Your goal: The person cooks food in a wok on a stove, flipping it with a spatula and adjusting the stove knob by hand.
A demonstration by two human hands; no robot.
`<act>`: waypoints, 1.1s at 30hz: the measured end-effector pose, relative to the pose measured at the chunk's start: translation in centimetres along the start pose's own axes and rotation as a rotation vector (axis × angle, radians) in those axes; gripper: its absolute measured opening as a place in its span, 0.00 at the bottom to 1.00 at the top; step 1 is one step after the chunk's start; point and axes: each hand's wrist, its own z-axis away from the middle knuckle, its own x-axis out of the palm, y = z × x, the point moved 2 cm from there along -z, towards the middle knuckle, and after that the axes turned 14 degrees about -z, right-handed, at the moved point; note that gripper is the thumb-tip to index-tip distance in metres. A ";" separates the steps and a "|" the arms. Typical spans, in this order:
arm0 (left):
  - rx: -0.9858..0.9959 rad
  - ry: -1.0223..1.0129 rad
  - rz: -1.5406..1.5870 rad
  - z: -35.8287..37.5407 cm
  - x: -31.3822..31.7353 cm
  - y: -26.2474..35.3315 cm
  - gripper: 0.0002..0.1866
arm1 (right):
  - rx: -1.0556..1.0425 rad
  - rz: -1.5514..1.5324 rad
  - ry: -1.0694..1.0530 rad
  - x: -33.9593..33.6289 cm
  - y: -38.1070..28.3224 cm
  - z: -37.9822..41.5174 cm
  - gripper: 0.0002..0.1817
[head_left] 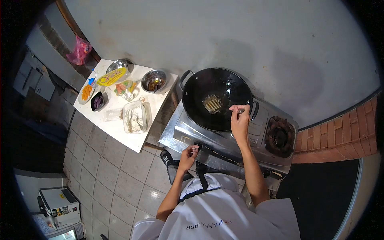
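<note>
right hand (240, 120) grips a thin metal spatula handle (241, 111) over the round black wok (216, 98); left hand (188, 154) pinches the black stove knob (198, 146).

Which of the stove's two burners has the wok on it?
The left burner: the black wok sits on it. The right burner stands bare.

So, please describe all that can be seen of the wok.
The wok is black, round and deep, seemingly dark metal with a glossy, oily inside. It has two loop handles, one at the upper left and one at the right rim. It sits upright on the left burner of the steel stove. In its middle rests the slotted head of a spatula. The right hand holds that tool above the right rim. The left hand is at a stove knob, not touching the wok.
</note>
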 end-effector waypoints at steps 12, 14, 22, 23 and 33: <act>0.066 -0.048 0.020 -0.4 -0.6 -0.3 0.11 | 0.001 0.006 0.025 0.0 -0.1 0.6 0.05; 0.049 -0.058 0.011 -0.7 -0.9 -0.5 0.11 | -0.003 0.010 0.023 0.0 0.2 0.4 0.05; 0.093 -0.031 0.012 -0.5 -0.9 -0.3 0.12 | -0.023 -0.251 0.122 0.5 -0.1 1.7 0.04; 0.093 -0.032 0.014 -0.4 -0.9 -0.5 0.12 | -0.023 -0.249 0.122 0.3 -0.2 1.6 0.04; -0.022 -0.034 0.073 0.8 -0.1 -0.7 0.12 | -0.056 -0.326 0.133 -2.0 -1.7 -0.7 0.03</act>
